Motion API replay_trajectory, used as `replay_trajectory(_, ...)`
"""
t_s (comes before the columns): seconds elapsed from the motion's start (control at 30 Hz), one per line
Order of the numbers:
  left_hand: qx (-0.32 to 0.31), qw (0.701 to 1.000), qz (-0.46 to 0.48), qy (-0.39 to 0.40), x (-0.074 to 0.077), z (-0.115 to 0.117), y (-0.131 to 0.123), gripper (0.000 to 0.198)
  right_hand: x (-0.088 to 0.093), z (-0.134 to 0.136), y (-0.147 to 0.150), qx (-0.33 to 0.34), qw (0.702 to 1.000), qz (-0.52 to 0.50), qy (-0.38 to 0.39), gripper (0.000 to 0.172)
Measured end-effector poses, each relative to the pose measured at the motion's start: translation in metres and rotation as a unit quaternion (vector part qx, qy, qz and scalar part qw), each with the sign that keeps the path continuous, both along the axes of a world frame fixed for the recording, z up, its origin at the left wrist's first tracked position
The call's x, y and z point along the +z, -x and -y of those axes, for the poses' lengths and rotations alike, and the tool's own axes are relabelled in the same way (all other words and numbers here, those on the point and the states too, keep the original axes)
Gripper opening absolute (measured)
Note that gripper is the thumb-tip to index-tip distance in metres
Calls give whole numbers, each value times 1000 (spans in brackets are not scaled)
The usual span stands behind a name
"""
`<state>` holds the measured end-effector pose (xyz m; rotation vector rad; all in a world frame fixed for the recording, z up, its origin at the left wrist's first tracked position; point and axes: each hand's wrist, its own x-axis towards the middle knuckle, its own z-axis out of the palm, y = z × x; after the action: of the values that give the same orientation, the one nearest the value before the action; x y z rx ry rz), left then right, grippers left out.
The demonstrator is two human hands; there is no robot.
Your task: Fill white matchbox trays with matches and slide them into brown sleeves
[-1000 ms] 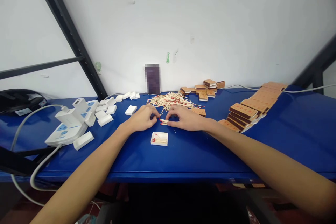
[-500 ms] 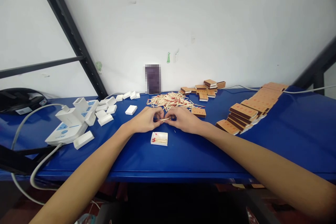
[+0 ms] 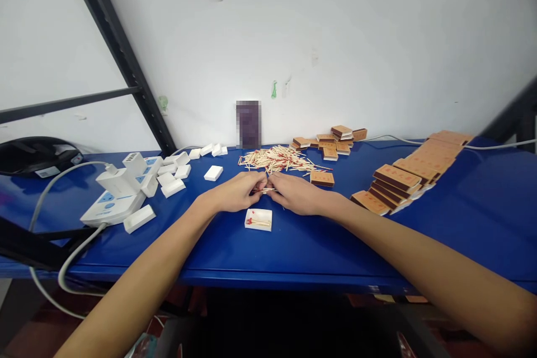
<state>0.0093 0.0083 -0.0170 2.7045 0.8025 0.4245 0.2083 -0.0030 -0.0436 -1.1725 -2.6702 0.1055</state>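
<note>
My left hand (image 3: 241,191) and my right hand (image 3: 296,193) meet at the middle of the blue table, fingertips close together. Pinched between them are a few matches (image 3: 265,190), partly hidden by the fingers. Just below lies an open white tray (image 3: 259,227) with several red-tipped matches in it. Behind the hands spreads a loose heap of matches (image 3: 281,158). A brown matchbox (image 3: 322,179) sits to the right of the heap.
White empty trays (image 3: 172,187) and a power strip (image 3: 113,207) with cables stand at the left. Stacked matchboxes (image 3: 396,177) line the right, and more matchboxes (image 3: 329,151) lie by the wall. A pixelated dark object (image 3: 249,126) leans on the wall.
My hands have drawn slightly closer together, and the matches between them are more covered by the fingers. The whole view has shifted a little.
</note>
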Motion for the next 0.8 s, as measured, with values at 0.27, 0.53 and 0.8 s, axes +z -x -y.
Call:
replay_trajectory(0.27,1,1000,-9,19,4,3,1,19,5,8,2,4,993,75,-86,25)
replay_trajectory(0.53,-17,991,-2,136,37,28,12,19,26,36,3,49,993,-93,48,11)
replay_trajectory(0.8,-37,982,-3,183,35,26,17,20,25,36,6,41,984,-106,135,13)
